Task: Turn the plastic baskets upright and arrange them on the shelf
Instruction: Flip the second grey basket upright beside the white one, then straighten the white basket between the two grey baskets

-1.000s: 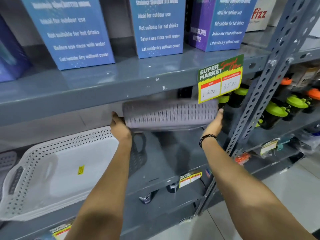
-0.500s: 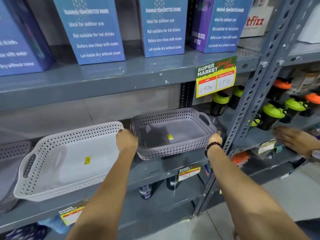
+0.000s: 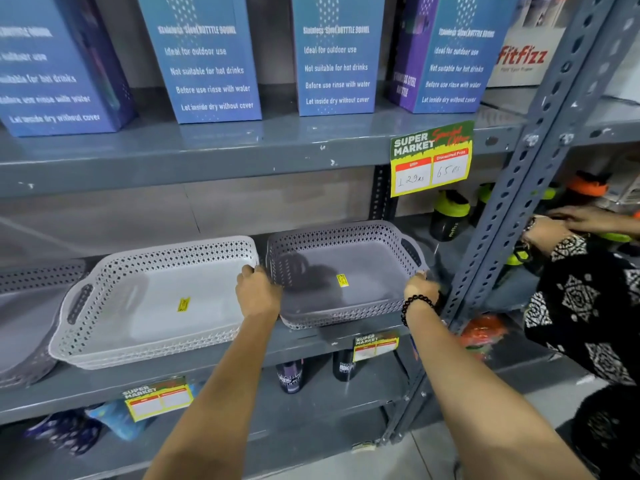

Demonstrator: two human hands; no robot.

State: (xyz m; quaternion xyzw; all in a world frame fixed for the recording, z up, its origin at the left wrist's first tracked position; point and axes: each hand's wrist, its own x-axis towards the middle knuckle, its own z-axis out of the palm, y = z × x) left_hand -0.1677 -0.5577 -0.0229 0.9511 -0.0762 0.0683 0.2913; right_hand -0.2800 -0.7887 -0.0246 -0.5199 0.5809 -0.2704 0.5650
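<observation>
A grey perforated plastic basket [image 3: 349,271] stands upright on the middle grey shelf [image 3: 311,341], a yellow sticker on its floor. My left hand [image 3: 258,291] grips its left rim and my right hand [image 3: 420,289], with a black bead bracelet at the wrist, grips its right front corner. Just left of it a white perforated basket [image 3: 156,303] stands upright, nearly touching. At the far left edge another grey basket [image 3: 24,320] is partly cut off.
Blue bottle boxes [image 3: 207,60] line the shelf above, with a price tag [image 3: 431,161] hanging from its edge. A perforated steel upright [image 3: 512,209] stands right of the basket. Another person's hands [image 3: 561,226] reach into the neighbouring bay among green-lidded shaker bottles [image 3: 450,213].
The grey basket was held upside down and raised, then turned upright and lowered onto the shelf beside the white one. Another person's hands have come in at the right.
</observation>
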